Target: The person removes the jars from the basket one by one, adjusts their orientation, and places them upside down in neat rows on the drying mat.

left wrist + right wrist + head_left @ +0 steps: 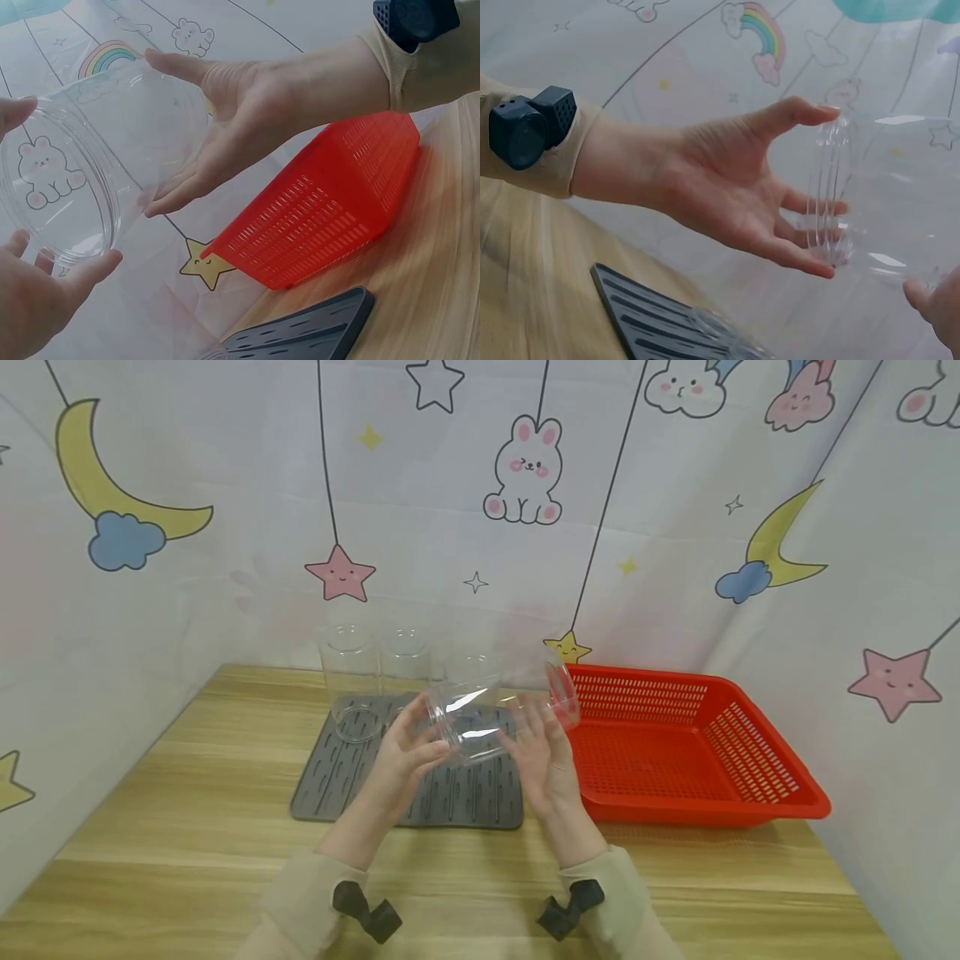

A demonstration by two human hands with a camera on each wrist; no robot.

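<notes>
Both hands hold a clear plastic jar (480, 727) on its side, in the air over a grey ribbed mat (322, 797). My left hand (405, 752) grips the jar's threaded rim end, thumb on one side and fingers on the other, as the right wrist view shows. Around the smooth closed end, my right hand (543, 760) spreads its thumb and fingers against the wall, seen in the left wrist view. Through the jar's wall (142, 127) the backdrop shows, and no contents are visible inside.
More clear jars stand upright toward the mat's back, one at the left (350, 652) and another beside it (406, 660). At the right, a red plastic basket (705, 810) sits on the wooden table (180, 827). A printed cloth (247, 468) hangs behind and at both sides.
</notes>
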